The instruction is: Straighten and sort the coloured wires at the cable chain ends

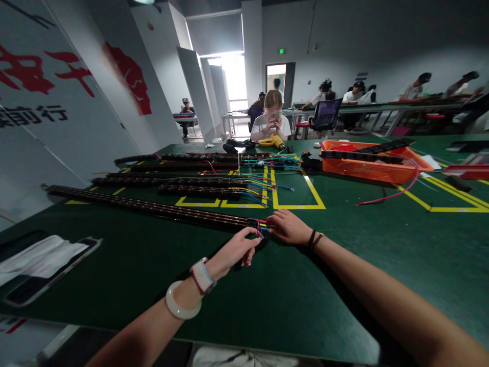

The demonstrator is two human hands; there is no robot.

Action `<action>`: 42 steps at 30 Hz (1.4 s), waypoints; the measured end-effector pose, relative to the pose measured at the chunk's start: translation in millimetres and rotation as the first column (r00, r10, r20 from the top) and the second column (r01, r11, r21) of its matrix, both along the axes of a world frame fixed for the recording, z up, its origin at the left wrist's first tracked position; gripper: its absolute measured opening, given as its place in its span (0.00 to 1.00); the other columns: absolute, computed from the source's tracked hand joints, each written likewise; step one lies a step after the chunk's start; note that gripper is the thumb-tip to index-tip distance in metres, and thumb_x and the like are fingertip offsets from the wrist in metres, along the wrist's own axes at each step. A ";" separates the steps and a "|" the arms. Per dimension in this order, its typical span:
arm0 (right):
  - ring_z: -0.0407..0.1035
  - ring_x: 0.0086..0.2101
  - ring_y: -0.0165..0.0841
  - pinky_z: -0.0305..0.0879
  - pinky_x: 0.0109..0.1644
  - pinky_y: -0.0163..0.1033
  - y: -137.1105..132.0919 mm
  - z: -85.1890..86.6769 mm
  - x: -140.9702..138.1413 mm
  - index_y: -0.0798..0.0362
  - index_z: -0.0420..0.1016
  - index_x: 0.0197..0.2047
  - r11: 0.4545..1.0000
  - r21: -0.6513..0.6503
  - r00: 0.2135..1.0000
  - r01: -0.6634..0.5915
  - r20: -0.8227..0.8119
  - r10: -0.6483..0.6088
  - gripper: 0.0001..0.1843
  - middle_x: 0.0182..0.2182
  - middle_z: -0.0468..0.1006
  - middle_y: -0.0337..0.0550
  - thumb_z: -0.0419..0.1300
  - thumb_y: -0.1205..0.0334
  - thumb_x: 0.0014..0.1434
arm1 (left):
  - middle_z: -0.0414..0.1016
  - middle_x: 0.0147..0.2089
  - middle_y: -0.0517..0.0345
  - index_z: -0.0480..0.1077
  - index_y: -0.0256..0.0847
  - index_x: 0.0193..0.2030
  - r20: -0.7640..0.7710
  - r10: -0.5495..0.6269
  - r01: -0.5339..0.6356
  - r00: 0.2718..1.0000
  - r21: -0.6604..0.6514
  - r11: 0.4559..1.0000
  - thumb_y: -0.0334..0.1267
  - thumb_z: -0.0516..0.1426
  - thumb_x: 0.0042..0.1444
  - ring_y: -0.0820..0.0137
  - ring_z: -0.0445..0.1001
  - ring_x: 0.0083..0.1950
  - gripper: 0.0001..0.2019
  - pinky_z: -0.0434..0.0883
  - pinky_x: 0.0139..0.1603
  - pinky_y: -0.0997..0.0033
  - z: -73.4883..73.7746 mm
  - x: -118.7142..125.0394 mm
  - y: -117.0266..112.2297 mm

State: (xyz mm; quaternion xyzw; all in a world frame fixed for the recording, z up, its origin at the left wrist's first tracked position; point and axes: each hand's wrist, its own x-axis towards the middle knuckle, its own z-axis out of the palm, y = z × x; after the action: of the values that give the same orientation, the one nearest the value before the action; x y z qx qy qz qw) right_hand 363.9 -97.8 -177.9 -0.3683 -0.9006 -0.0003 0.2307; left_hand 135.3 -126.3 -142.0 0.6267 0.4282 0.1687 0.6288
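A long dark wire harness strip (pixel 153 208) lies across the green table (pixel 344 265), running from far left to the middle. Its near end fans into red, blue and yellow wires (pixel 263 224). My left hand (pixel 239 250) pinches the strip's end beside those wires. My right hand (pixel 288 228) rests curled on the wire ends from the right, fingers closed over them. A white bangle and a watch sit on my left wrist; dark bracelets circle my right wrist.
Several more dark strips (pixel 183 176) with coloured wires lie further back. An orange basket (pixel 374 163) holds black parts at the right. A loose red wire (pixel 385 196) trails from it. A person (pixel 272 122) sits across the table. A white cloth on a dark tray (pixel 42 262) lies left.
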 end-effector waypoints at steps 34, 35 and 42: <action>0.60 0.30 0.31 0.54 0.38 0.37 7.9 -7.8 2.3 0.54 0.73 0.33 0.994 0.111 0.999 0.014 0.047 -0.019 0.10 0.27 0.70 0.42 0.54 0.59 0.61 | 0.71 0.48 0.27 0.64 0.23 0.46 0.386 0.299 -0.030 0.873 -0.569 0.822 0.45 0.47 0.62 0.58 0.73 0.50 0.21 0.64 0.57 0.57 -19.6 70.5 -5.2; 0.60 0.30 0.31 0.54 0.38 0.37 7.1 -7.7 2.5 0.54 0.73 0.32 0.989 0.145 0.997 0.018 0.067 -0.028 0.11 0.27 0.70 0.42 0.53 0.59 0.61 | 0.70 0.50 0.29 0.64 0.25 0.47 0.400 0.340 -0.062 0.851 -0.567 0.822 0.43 0.48 0.62 0.59 0.72 0.52 0.19 0.63 0.58 0.57 -21.7 70.4 -4.2; 0.58 0.28 0.30 0.49 0.36 0.39 -4.5 2.3 -4.1 0.55 0.72 0.29 0.944 0.326 0.964 0.040 0.237 -0.123 0.17 0.25 0.70 0.41 0.49 0.59 0.65 | 0.76 0.43 0.50 0.69 0.36 0.35 0.582 0.563 -0.219 0.587 -0.556 0.802 0.34 0.50 0.62 0.69 0.72 0.51 0.09 0.64 0.58 0.65 -31.7 79.6 -1.2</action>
State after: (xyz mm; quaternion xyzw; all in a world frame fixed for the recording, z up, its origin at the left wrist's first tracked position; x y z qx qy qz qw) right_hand 359.8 -102.4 -175.6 -0.3603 -0.8946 -0.2024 0.1697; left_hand 214.9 -127.5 -173.7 0.2402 0.3007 0.4414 0.8106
